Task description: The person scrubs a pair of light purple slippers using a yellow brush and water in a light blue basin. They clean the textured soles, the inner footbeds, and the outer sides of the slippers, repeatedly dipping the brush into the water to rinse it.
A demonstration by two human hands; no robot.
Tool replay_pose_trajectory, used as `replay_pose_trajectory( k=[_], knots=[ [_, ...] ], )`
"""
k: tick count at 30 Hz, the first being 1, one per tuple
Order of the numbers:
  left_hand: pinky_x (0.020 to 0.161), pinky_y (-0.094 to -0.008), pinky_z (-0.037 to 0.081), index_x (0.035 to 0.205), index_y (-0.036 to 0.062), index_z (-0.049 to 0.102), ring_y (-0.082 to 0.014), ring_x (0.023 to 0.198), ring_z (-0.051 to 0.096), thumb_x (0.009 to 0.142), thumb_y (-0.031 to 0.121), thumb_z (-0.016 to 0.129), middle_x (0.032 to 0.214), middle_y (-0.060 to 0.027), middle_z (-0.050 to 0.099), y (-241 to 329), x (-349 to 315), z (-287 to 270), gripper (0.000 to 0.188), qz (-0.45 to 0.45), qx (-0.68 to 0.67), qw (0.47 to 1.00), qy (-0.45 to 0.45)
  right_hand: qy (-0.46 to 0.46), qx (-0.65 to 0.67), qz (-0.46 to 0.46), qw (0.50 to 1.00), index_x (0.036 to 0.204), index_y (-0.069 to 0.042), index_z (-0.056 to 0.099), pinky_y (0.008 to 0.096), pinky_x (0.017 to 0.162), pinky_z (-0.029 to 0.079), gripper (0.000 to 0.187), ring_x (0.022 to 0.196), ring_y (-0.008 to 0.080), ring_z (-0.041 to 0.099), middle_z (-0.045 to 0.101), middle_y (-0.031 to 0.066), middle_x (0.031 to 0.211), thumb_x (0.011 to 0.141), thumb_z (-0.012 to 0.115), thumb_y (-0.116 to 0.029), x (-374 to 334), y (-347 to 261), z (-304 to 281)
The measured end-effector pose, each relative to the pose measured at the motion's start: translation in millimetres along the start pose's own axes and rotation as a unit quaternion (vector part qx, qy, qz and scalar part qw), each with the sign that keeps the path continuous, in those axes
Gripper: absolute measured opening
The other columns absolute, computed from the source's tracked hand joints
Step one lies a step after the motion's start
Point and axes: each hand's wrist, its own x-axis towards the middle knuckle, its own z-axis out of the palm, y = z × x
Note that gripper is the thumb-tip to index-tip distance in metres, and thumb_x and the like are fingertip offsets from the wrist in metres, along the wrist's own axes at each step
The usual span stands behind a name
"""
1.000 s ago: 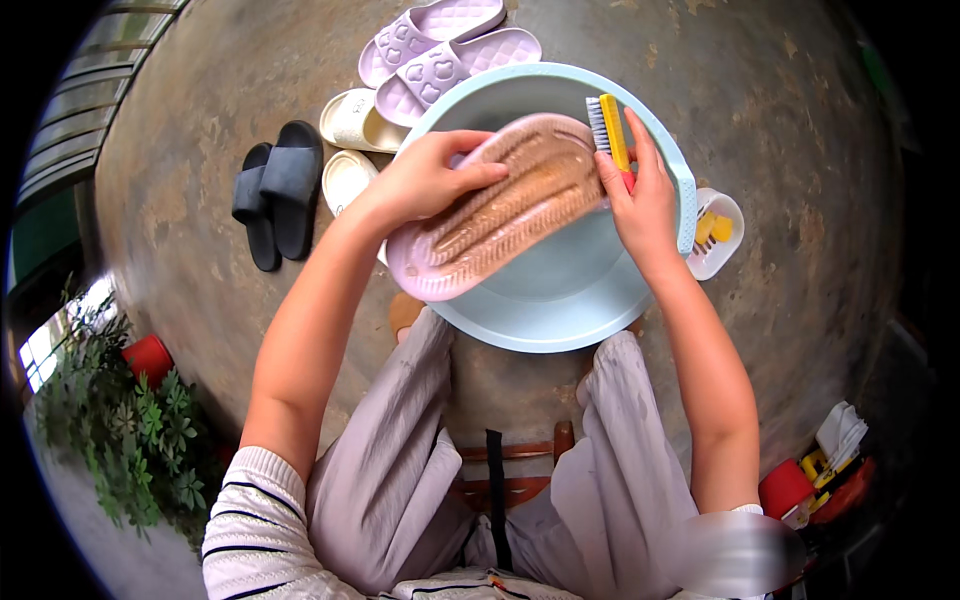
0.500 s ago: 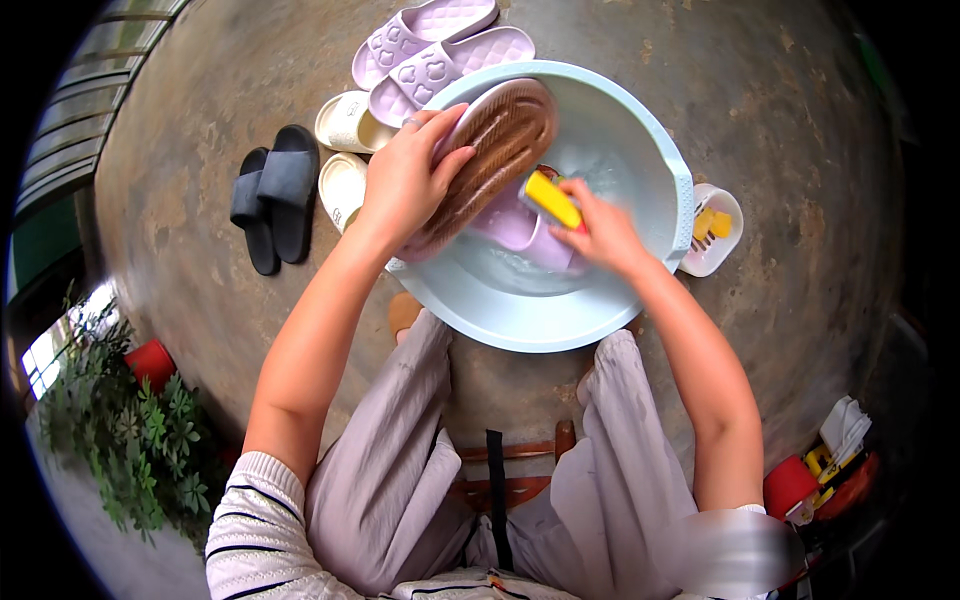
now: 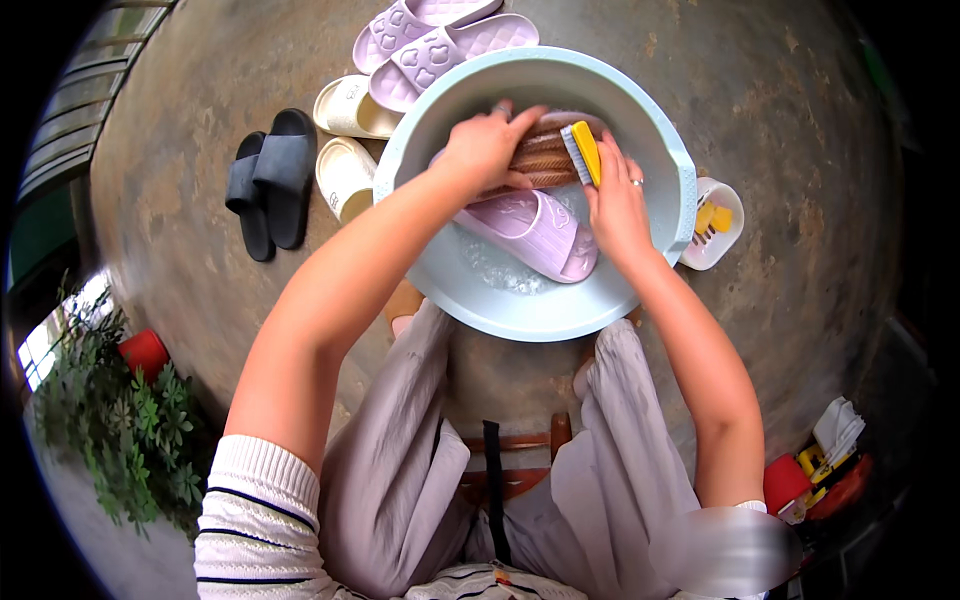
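Note:
Inside a pale blue basin [image 3: 535, 328] with some water, my left hand [image 3: 485, 150] grips a slipper [image 3: 545, 156] turned so its brown, dirty-looking ribbed sole faces up. My right hand [image 3: 622, 205] is closed on a yellow scrub brush [image 3: 586, 152], whose pale bristles are at the right part of that sole. Below both hands, a lilac slipper [image 3: 540, 235] lies upright in the water, its toe end toward the lower right. The upper side of the held slipper is hidden beneath its sole.
Lilac slides [image 3: 432, 58] and cream clogs [image 3: 345, 172] stand at the basin's far left. Farther left are black slides [image 3: 288, 180]. A white soap dish [image 3: 722, 250] with yellow pieces sits right of the basin. A leafy plant [image 3: 145, 430] is at lower left.
The held slipper has come down from above the basin's rim into the basin, turning flatter. The brush has moved up and right onto its sole. The lilac slipper now shows more fully.

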Motion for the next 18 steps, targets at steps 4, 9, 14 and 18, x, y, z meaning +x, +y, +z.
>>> replay_pose_trajectory(
  k=[4, 9, 14, 18],
  knots=[
    [0.091, -0.0473, 0.054, 0.151, 0.0186, 0.034, -0.0410, 0.108, 0.065, 0.064, 0.060, 0.086, 0.131, -0.0241, 0.055, -11.8, 24.3, 11.4, 0.109, -0.073, 0.037, 0.993, -0.081, -0.050, -0.160, 0.036, 0.985, 0.156, -0.004, 0.023, 0.0547, 0.106, 0.043, 0.073, 0.136, 0.0483, 0.042, 0.019, 0.0183, 0.165, 0.091, 0.057, -0.010, 14.7, 13.5, 39.0],
    [0.093, -0.0487, 0.053, 0.151, 0.0158, 0.038, -0.0407, 0.113, 0.064, 0.074, 0.072, 0.070, 0.132, -0.0240, 0.055, -0.6, 25.6, 38.3, 0.100, -0.133, 0.099, 0.986, -0.014, -0.132, -0.263, 0.062, 0.954, 0.160, -0.012, 0.017, 0.0524, 0.098, 0.050, 0.077, 0.126, 0.0457, 0.054, 0.007, 0.0254, 0.166, 0.091, 0.050, -0.015, 23.4, -4.1, 50.4],
    [0.094, -0.0479, 0.052, 0.152, 0.0145, 0.037, -0.0397, 0.115, 0.063, 0.077, 0.066, 0.072, 0.135, -0.0232, 0.056, -10.1, 35.3, 71.5, 0.098, -0.168, 0.201, 0.964, 0.055, -0.131, -0.339, 0.073, 0.929, 0.161, -0.017, 0.018, 0.0452, 0.086, 0.053, 0.080, 0.107, 0.0371, 0.065, 0.009, 0.0323, 0.162, 0.090, 0.054, -0.014, 44.1, -9.6, 57.6],
    [0.096, -0.0443, 0.051, 0.150, 0.0122, 0.042, -0.0379, 0.112, 0.065, 0.077, 0.048, 0.081, 0.130, -0.0237, 0.061, -13.5, 21.3, 8.3, 0.090, -0.115, -0.066, 0.989, -0.062, -0.208, -0.136, 0.131, 0.960, 0.160, -0.020, 0.020, 0.0433, 0.084, 0.057, 0.076, 0.105, 0.0410, 0.066, 0.024, 0.0303, 0.158, 0.092, 0.050, -0.007, 44.5, -14.4, 20.3]
  ],
)
